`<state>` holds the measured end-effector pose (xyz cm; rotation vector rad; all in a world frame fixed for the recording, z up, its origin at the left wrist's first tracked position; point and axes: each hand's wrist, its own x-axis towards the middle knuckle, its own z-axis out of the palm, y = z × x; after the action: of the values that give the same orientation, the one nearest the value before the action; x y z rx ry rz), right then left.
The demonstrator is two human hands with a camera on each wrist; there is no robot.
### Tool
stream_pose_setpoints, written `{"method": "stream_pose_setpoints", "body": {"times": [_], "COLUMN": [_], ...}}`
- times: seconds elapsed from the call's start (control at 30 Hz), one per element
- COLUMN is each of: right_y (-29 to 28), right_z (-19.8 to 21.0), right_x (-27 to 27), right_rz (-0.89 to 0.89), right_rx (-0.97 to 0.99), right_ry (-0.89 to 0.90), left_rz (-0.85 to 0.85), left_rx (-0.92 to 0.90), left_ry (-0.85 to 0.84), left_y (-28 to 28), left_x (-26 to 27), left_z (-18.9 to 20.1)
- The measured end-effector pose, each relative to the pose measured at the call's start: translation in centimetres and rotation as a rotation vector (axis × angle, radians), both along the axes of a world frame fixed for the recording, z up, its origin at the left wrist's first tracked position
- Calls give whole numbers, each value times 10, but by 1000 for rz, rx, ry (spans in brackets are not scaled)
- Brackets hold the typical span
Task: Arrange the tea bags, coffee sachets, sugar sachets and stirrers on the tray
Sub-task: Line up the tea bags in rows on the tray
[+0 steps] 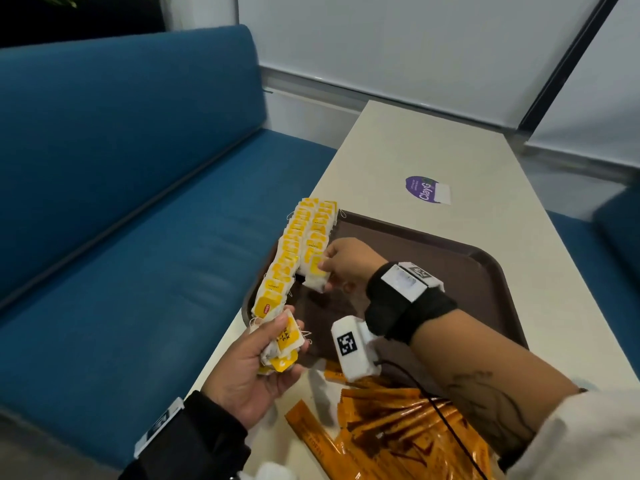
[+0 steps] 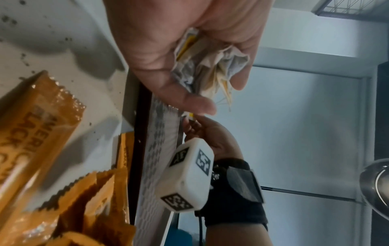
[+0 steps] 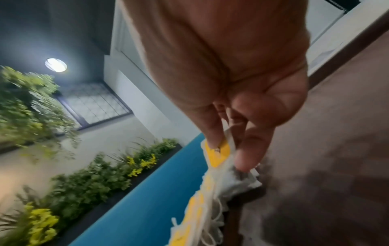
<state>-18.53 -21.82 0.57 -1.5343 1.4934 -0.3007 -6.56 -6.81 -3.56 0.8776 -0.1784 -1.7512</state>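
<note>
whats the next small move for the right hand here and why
Probably lower the tea bag pinched in the right hand onto the near end of the second row of tea bags on the brown tray. That row is shorter than the left row, and the left hand holds more bags.

A cream tabletop (image 1: pixel 433 150) runs away from the viewer, with dark specks on its surface in the left wrist view. On it, beyond the tray, lies a purple round sticker (image 1: pixel 424 190) with a white label (image 1: pixel 443 194) overlapping its right edge. A blue upholstered bench (image 1: pixel 121 185) stands along the left side of the tabletop. Pale blinds (image 1: pixel 415 39) cover the window behind. The right wrist view shows a row of green plants with yellow flowers (image 3: pixel 84 179), blurred, and what seems a round ceiling light (image 3: pixel 55 64).
</note>
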Motion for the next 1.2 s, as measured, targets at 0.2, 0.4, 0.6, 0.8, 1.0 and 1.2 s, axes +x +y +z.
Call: {"method": "stream_pose_setpoints", "body": {"times": [0.2,0.4,0.6,0.8,1.0,1.2], "right_y": [-17,-18,15,84,126,143], "right_z": [-23,-22,15,53,46,40], "right_x": [12,18,-4,-29,-36,-37], "right_rz": [3,-85,-35,201,237,142], "right_rx": [-6,-3,-154,-71,-104,-57], "right_ry": [52,1,-47,-70,-21,-69], "left_rz": [-9,-21,-24,-18,-41,-47], "left_rx": [-19,-30,-45,-61,-83,-136], "left_ry": [-12,-26,-39,-91,-116,-148], "left_y": [-4,-7,-5,3,18,30], "left_x": [4,4,-2,-14,-22,-24], "left_z": [-7,-12,-5,2,11,16]}}
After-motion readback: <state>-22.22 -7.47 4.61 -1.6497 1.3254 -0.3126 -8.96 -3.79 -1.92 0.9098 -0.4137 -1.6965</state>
